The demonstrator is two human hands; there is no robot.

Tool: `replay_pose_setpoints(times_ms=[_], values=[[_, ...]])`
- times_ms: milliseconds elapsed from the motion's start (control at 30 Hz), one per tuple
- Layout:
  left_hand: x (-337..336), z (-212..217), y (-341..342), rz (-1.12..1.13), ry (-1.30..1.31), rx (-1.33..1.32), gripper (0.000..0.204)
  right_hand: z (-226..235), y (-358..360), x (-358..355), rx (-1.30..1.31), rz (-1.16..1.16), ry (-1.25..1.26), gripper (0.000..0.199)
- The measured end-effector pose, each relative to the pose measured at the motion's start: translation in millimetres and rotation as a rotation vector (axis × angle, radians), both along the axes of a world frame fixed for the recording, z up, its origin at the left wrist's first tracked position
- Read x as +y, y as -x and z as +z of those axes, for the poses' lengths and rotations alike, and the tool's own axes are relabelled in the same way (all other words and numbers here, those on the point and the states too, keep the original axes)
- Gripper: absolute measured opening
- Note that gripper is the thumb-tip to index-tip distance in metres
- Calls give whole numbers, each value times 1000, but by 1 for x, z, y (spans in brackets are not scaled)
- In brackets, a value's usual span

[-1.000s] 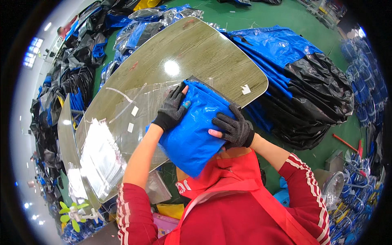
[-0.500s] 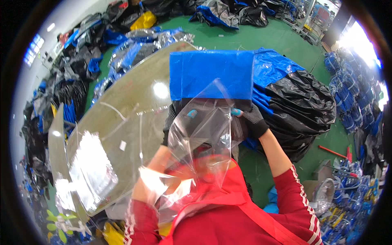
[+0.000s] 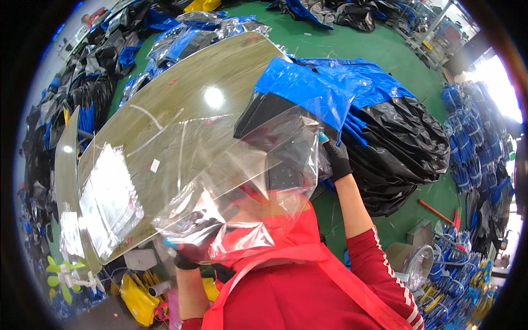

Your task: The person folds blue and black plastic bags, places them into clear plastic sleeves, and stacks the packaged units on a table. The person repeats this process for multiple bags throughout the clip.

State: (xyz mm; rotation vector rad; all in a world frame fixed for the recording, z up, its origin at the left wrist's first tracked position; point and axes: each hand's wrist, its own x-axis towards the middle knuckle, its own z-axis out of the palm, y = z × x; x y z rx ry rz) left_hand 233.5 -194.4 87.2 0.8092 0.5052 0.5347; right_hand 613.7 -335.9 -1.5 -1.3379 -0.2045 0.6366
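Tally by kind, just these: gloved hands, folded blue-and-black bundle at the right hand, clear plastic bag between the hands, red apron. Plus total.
Gloved hands: 2 (left hand, blurred behind plastic; right hand)
Folded blue-and-black bundle: 1
Clear plastic bag: 1
Red apron: 1
Total: 5

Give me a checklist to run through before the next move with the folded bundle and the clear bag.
1. Right hand gripping the folded blue-and-black bundle: ok, at its right edge, thumb on top.
2. Left hand gripping the clear plastic bag: cannot tell; the hand is blurred and seen through film.
3. Bundle fully covered by the bag: not ok; much of its blue far end shows bare.
4. Bag lying smooth: not ok; it is creased and glaring.
5. Bundle resting on the tabletop: cannot tell; it overlaps the edge in view.
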Motion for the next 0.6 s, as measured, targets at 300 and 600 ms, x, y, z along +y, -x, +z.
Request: replay_pose_setpoints(times_ms=[300, 600], values=[[94, 86, -43, 247, -1781, 578, 76, 28, 20, 10, -171, -5, -155, 48], [140, 62, -141, -569, -912, 491, 18, 32, 11, -14, 16, -19, 6, 54]])
